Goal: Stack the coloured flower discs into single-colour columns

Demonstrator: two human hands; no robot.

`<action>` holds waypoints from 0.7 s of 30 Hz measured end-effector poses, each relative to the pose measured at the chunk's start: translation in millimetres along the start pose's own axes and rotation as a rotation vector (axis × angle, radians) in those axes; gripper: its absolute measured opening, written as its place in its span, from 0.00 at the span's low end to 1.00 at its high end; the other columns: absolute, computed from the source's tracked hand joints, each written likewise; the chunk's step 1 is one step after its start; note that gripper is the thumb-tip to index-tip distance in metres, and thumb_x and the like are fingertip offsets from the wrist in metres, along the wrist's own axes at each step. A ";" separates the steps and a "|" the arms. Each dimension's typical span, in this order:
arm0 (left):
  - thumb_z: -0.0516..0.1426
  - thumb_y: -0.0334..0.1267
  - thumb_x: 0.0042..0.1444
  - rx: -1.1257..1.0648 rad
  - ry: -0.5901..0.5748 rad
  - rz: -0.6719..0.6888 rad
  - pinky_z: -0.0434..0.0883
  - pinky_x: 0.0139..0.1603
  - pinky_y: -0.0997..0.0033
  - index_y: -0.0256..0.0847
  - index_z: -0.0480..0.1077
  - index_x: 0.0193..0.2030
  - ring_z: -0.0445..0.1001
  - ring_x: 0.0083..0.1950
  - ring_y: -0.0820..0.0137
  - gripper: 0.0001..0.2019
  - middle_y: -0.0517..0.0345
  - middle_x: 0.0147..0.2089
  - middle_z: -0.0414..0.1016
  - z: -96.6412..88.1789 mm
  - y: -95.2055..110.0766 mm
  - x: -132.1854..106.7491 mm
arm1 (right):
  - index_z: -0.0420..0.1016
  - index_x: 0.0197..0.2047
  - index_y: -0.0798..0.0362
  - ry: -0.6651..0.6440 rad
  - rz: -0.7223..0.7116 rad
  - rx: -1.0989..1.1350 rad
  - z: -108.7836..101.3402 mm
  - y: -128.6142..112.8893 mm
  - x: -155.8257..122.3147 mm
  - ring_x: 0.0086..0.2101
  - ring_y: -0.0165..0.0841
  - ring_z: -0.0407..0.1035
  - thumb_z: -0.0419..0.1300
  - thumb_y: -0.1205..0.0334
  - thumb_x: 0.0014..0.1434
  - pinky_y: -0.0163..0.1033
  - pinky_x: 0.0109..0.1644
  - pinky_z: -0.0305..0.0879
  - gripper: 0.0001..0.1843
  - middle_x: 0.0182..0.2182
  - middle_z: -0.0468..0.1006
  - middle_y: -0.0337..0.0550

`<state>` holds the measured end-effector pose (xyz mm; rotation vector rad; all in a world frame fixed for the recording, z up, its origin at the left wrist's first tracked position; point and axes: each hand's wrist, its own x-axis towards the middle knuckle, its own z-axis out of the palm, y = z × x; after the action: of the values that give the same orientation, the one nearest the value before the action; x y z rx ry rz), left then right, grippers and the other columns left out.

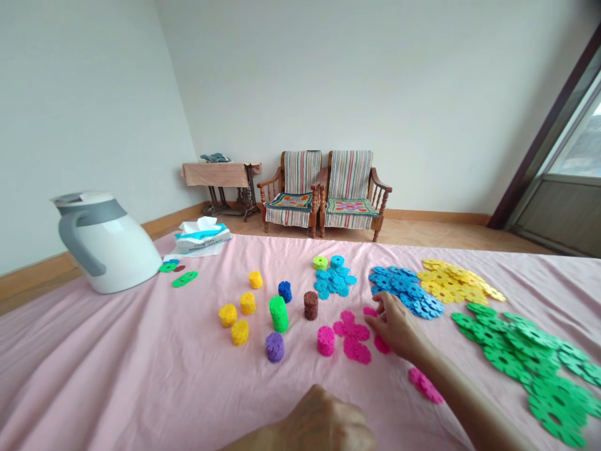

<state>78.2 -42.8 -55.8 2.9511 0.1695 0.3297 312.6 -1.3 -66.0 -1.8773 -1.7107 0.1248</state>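
Note:
My right hand (397,326) reaches over pink snowflake discs (352,338) lying loose on the tablecloth. Its thumb and index finger are apart, with a pink disc (370,311) showing near their tips. The palm side is hidden. My left hand (326,419) rests low at the near edge of view, curled into a fist; whether anything is inside is hidden. Left of the loose pink discs stands a pink stack (325,341). Around it are a brown stack (310,305), a purple stack (275,347), a taller green stack (278,314), a dark blue stack (285,291) and several yellow stacks (240,332).
Loose piles of light blue (334,282), blue (404,288), yellow (455,282) and green discs (521,344) spread toward the right. More pink discs (425,385) lie beside my right forearm. A white kettle (122,247) and tissue pack (201,237) stand at left on the pink cloth (141,376).

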 end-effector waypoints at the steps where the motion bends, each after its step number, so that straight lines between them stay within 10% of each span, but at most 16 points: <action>1: 0.64 0.37 0.51 0.009 0.001 -0.002 0.47 0.16 0.73 0.38 0.61 0.19 0.52 0.18 0.78 0.17 0.69 0.19 0.59 1.8 -0.8 -0.5 | 0.69 0.41 0.57 -0.011 0.000 0.010 0.5 1.3 0.2 0.32 0.34 0.68 0.54 0.57 0.53 0.38 0.39 0.63 0.15 0.34 0.72 0.46; 21: 0.63 0.29 0.49 -0.122 0.036 -0.034 0.40 0.12 0.73 0.37 0.48 0.17 0.44 0.15 0.80 0.24 0.69 0.17 0.41 28.5 -15.4 -0.9 | 0.59 0.31 0.51 0.040 -0.111 -0.106 5.0 -5.3 -2.7 0.34 0.37 0.65 0.51 0.61 0.52 0.39 0.39 0.60 0.03 0.30 0.69 0.44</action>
<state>82.4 -32.2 -86.1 2.8199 0.1973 0.3754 305.3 -2.0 -68.4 -1.8414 -1.8216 -0.0481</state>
